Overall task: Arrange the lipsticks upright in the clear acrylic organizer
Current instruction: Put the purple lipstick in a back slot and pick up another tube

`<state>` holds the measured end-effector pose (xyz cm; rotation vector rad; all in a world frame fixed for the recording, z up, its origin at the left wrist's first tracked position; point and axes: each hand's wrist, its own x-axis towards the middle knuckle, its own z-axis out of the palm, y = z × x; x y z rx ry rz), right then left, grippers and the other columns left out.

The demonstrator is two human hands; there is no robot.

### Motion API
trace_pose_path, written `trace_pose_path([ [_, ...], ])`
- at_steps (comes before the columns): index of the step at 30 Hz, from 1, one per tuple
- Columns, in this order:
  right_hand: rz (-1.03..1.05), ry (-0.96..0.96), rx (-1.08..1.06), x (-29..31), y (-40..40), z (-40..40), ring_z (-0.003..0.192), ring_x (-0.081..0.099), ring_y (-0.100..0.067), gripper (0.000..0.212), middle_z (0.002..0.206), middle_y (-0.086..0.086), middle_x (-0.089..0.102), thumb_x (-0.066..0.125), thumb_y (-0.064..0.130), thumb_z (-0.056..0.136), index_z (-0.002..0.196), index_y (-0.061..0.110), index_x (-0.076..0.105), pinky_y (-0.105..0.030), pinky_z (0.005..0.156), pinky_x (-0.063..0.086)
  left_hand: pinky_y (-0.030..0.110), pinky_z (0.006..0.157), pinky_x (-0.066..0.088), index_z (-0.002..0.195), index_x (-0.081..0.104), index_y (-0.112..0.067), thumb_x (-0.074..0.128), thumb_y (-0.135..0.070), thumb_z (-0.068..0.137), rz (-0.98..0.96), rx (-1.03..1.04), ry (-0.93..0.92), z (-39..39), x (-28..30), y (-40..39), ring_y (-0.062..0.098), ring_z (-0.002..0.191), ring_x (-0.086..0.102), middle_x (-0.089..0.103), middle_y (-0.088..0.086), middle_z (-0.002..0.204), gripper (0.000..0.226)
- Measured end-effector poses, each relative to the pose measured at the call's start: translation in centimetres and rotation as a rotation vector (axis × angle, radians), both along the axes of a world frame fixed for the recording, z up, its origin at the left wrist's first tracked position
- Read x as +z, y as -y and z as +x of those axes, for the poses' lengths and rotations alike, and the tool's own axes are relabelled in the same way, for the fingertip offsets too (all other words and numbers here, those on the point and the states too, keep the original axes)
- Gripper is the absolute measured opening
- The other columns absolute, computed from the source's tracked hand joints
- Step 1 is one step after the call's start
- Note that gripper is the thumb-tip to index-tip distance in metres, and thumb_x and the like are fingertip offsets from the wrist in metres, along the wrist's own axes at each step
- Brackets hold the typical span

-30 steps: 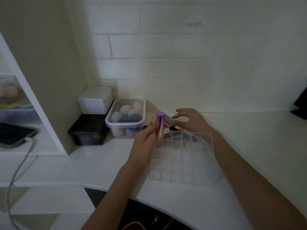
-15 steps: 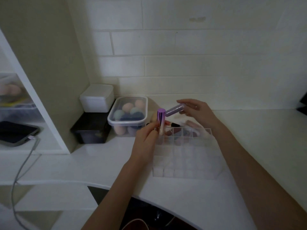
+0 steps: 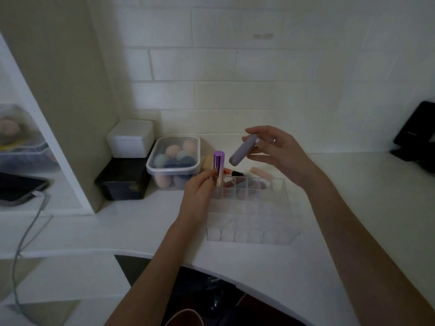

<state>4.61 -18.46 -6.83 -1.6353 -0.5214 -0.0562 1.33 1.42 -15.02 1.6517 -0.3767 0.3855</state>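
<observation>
Left hand (image 3: 197,196) pinching purple lipstick (image 3: 218,168) upright at organizer (image 3: 253,208) far-left cell. Right hand (image 3: 280,154) gripping grey lipstick (image 3: 243,150) tilted, low end leftward, above far row; needs righting.

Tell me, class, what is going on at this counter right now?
A person is sorting lipsticks into a clear acrylic organizer. The left hand holds a purple-capped lipstick upright at the organizer's far-left corner. The right hand holds a grey-lilac tube tilted above it. More lipsticks lie behind the organizer.
</observation>
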Motion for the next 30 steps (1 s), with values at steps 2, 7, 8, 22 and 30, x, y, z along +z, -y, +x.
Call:
trace_pose_path([
  [2, -0.043, 0.024, 0.027, 0.8, -0.1, -0.4, 0.101, 0.066, -0.024, 0.028, 0.115, -0.014, 0.067, 0.05, 0.006, 0.095, 0.122, 0.005, 0.056, -0.034, 0.09, 0.055, 0.017, 0.071, 0.046, 0.088, 0.069, -0.019, 0.038, -0.013, 0.081, -0.005, 0.003, -0.021, 0.1, 0.0, 0.0, 0.004, 0.076, 0.06, 0.069, -0.009, 0.08, 0.032],
  [7, -0.107, 0.049, 0.081, 2.3, -1.0, -1.4, 0.102, 0.068, -0.023, 0.02, 0.105, -0.017, 0.069, 0.051, -0.002, 0.092, 0.112, 0.003, 0.052, -0.032, 0.085, 0.058, 0.024, 0.072, 0.045, 0.086, 0.066, -0.016, 0.04, -0.021, 0.079, 0.021, 0.016, -0.019, 0.4, -0.1, -0.1, 0.01, 0.076, 0.058, 0.066, 0.004, 0.082, 0.027],
  [8, -0.137, 0.055, 0.088, 2.4, -1.2, -1.4, 0.104, 0.067, -0.027, 0.018, 0.104, -0.017, 0.069, 0.052, -0.003, 0.091, 0.108, 0.003, 0.053, -0.036, 0.087, 0.057, 0.026, 0.071, 0.045, 0.083, 0.065, -0.017, 0.041, -0.024, 0.079, 0.026, 0.016, -0.01, 0.5, -0.2, -0.1, 0.013, 0.076, 0.058, 0.065, 0.004, 0.081, 0.026],
  [22, -0.535, 0.139, 0.09, 1.9, -3.2, -1.4, 0.092, 0.069, -0.022, 0.017, 0.097, -0.009, 0.072, 0.075, -0.002, 0.073, 0.078, 0.012, 0.067, -0.043, 0.083, 0.057, 0.038, 0.069, 0.049, 0.088, 0.069, 0.002, 0.035, -0.015, 0.085, -0.027, 0.074, -0.049, 0.6, -0.3, -0.3, 0.028, 0.075, 0.061, 0.069, 0.022, 0.083, 0.038],
  [30, -0.575, 0.238, -0.059, 1.9, -1.0, -0.2, 0.072, 0.059, 0.003, 0.012, 0.087, 0.012, 0.069, 0.071, 0.014, 0.08, 0.085, 0.025, 0.07, -0.012, 0.071, 0.048, 0.03, 0.065, 0.043, 0.078, 0.065, -0.011, 0.037, -0.018, 0.088, 0.104, 0.077, 0.017, 0.3, 0.0, -0.4, 0.015, 0.069, 0.058, 0.065, 0.01, 0.075, 0.031],
])
